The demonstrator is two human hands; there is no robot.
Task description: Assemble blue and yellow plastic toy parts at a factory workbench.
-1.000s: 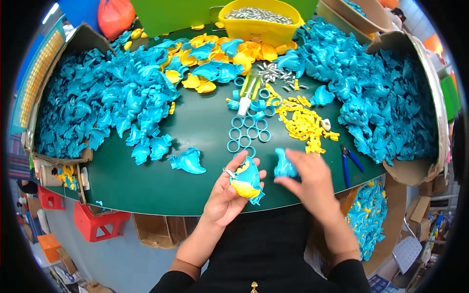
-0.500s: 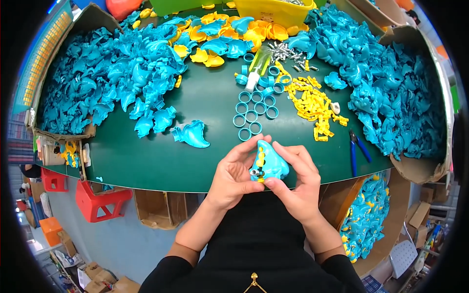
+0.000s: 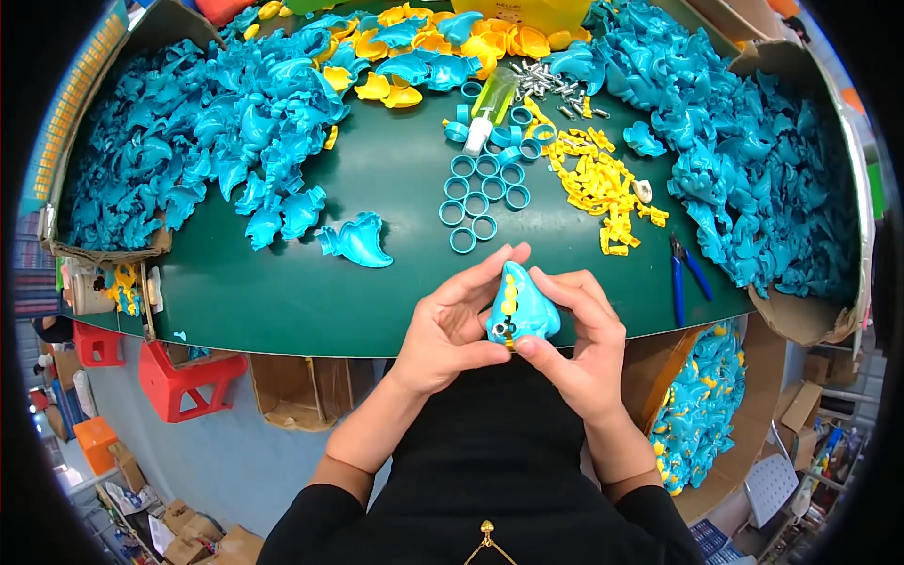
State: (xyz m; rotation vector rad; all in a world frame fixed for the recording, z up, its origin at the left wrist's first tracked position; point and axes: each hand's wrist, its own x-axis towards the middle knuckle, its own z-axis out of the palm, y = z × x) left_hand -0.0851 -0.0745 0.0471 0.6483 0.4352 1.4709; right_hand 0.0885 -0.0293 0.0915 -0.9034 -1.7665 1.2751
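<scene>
while my left hand [image 3: 450, 331] and right hand [image 3: 576, 347] pinched the blue toy shell [image 3: 521, 306] at the bench's [image 3: 282, 292] near edge, a yellow bin [image 3: 513, 11] stood far.

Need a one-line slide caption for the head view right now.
Both hands, left hand and right hand, press a blue-and-yellow toy shell together over the green table.

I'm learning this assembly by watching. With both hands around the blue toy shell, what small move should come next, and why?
Probably a firm squeeze along the seam. The left hand and right hand both clasp the blue toy shell, whose two halves look brought together with yellow parts showing at the join. Pressing thumbs and fingers inward would likely seat them; whether they are already snapped shut cannot be told.
</scene>
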